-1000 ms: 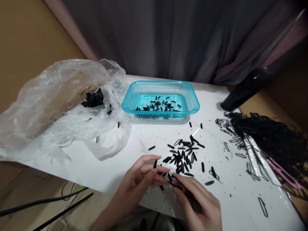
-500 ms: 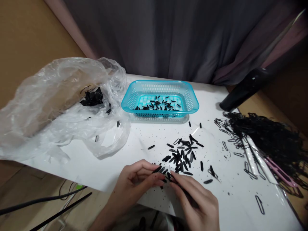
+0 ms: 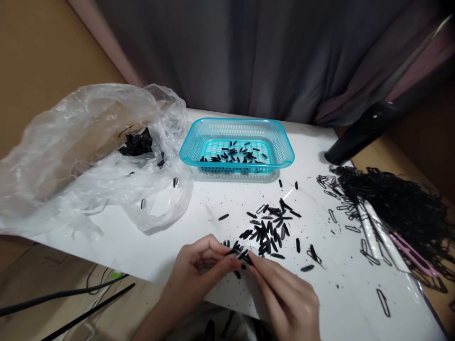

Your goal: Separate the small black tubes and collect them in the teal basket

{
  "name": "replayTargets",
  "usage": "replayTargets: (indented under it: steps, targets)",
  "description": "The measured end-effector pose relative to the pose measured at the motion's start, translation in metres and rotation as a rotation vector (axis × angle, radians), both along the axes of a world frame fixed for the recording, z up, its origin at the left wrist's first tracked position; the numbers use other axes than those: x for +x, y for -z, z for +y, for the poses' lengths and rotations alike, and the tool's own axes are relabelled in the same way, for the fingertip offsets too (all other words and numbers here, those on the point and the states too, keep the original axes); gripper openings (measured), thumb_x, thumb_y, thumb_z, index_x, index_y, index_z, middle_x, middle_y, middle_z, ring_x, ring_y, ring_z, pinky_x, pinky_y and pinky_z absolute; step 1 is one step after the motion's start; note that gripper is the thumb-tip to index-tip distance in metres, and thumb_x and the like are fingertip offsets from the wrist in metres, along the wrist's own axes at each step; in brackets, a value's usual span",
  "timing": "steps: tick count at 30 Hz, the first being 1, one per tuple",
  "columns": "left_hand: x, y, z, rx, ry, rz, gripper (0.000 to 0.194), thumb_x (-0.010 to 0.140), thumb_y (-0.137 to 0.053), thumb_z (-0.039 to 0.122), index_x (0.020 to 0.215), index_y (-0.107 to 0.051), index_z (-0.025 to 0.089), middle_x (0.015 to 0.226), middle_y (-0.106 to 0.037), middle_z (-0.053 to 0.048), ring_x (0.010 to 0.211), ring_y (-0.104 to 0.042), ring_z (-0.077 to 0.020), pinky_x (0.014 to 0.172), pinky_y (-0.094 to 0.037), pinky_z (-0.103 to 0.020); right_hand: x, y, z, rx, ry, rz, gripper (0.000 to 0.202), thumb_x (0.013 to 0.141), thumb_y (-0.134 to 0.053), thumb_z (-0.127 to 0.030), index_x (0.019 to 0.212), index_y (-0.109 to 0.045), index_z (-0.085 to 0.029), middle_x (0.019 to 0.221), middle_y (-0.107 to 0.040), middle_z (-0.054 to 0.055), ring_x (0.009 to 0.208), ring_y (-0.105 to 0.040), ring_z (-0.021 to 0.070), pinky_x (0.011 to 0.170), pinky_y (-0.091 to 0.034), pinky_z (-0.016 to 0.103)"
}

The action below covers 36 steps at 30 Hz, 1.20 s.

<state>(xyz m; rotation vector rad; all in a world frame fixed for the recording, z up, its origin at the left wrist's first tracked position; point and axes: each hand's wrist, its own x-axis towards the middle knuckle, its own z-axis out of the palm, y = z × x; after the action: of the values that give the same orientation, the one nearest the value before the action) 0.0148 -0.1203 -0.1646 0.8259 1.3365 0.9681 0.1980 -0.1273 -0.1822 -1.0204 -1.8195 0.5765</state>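
Observation:
Near the front edge of the white table, my left hand (image 3: 202,270) pinches a small black piece (image 3: 231,251) between thumb and fingertips. Close beside it, my right hand (image 3: 280,289) has its fingers pressed together at another small dark piece; its exact shape is hard to make out. The fingertips of both hands nearly meet. Just beyond them lies a loose pile of small black elongated pieces (image 3: 270,232). Farther back stands a blue plastic basket (image 3: 236,166) with many similar black pieces on its bottom.
A crumpled clear plastic bag (image 3: 106,175) with black scraps covers the left side. On the right are a tangled heap of black loops (image 3: 394,199), a pink tool (image 3: 415,255) and a black cylinder (image 3: 348,139). Cables (image 3: 64,296) hang below at the left.
My right hand has moved slightly left and its fingers are closer together. The fingertips of my left hand have shifted a little. The basket, pile and bag are unchanged.

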Motion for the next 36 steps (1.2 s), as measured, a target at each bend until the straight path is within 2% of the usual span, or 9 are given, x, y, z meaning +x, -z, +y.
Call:
replayTargets:
  steps: [5,15,21,26,30,34,36]
  targets:
    - [-0.004,0.01,0.0,0.042,0.046,-0.023,0.023,0.078,-0.079,0.034,0.075,-0.064,0.017,0.076,-0.08,-0.006,0.075,-0.077,-0.0189,0.068,-0.059,-0.021,0.0,0.001,0.001,-0.002,0.015,-0.007,0.032,0.09,-0.055,-0.002,0.116,-0.07,-0.013,0.102,-0.077,0.007,0.088,-0.075,0.0127,0.08,-0.06,0.017]
    - [0.0,0.014,-0.002,0.084,0.0,0.036,0.02,0.08,-0.077,0.031,0.075,-0.064,0.018,0.075,-0.08,-0.004,0.075,-0.078,-0.0182,0.067,-0.059,-0.018,-0.001,0.004,-0.001,-0.005,0.04,-0.044,0.032,0.09,-0.055,-0.003,0.116,-0.069,-0.015,0.102,-0.077,0.006,0.088,-0.074,0.0136,0.078,-0.062,0.019]
    - [0.001,0.016,-0.002,0.215,-0.001,0.238,0.014,0.079,-0.077,0.025,0.071,-0.066,0.019,0.069,-0.079,0.0,0.066,-0.075,-0.0152,0.057,-0.055,-0.014,-0.001,0.001,0.001,-0.063,0.014,-0.04,0.031,0.092,-0.055,-0.006,0.116,-0.069,-0.017,0.102,-0.077,0.005,0.088,-0.074,0.0133,0.078,-0.061,0.018]
    - [0.0,0.016,-0.003,0.302,0.013,0.334,0.011,0.079,-0.076,0.023,0.07,-0.069,0.02,0.07,-0.078,0.001,0.065,-0.075,-0.0153,0.059,-0.056,-0.015,-0.001,0.0,0.002,-0.078,-0.005,-0.04,0.029,0.092,-0.053,-0.006,0.114,-0.07,-0.017,0.1,-0.077,0.005,0.088,-0.074,0.0123,0.077,-0.06,0.016]
    - [0.0,0.016,-0.004,0.214,0.035,0.246,0.015,0.081,-0.074,0.029,0.073,-0.068,0.019,0.071,-0.079,-0.001,0.067,-0.075,-0.0165,0.057,-0.055,-0.016,0.001,0.001,-0.001,-0.099,-0.021,-0.02,0.032,0.092,-0.052,-0.005,0.117,-0.068,-0.017,0.102,-0.076,0.005,0.089,-0.074,0.0114,0.078,-0.059,0.015]
    - [0.001,0.014,-0.002,0.065,0.021,0.01,0.022,0.08,-0.076,0.036,0.076,-0.064,0.018,0.077,-0.08,-0.004,0.076,-0.076,-0.0185,0.067,-0.058,-0.02,0.002,0.001,-0.001,-0.141,-0.061,0.042,0.032,0.092,-0.052,-0.005,0.118,-0.067,-0.017,0.106,-0.076,0.006,0.093,-0.074,0.0124,0.082,-0.059,0.016]
    - [0.0,0.011,-0.001,0.022,0.043,-0.089,0.025,0.079,-0.077,0.038,0.077,-0.063,0.017,0.075,-0.08,-0.005,0.075,-0.076,-0.0188,0.069,-0.058,-0.022,0.002,-0.002,0.0,-0.16,-0.08,0.073,0.031,0.091,-0.053,-0.006,0.115,-0.069,-0.018,0.104,-0.076,0.005,0.09,-0.075,0.0125,0.079,-0.06,0.015]
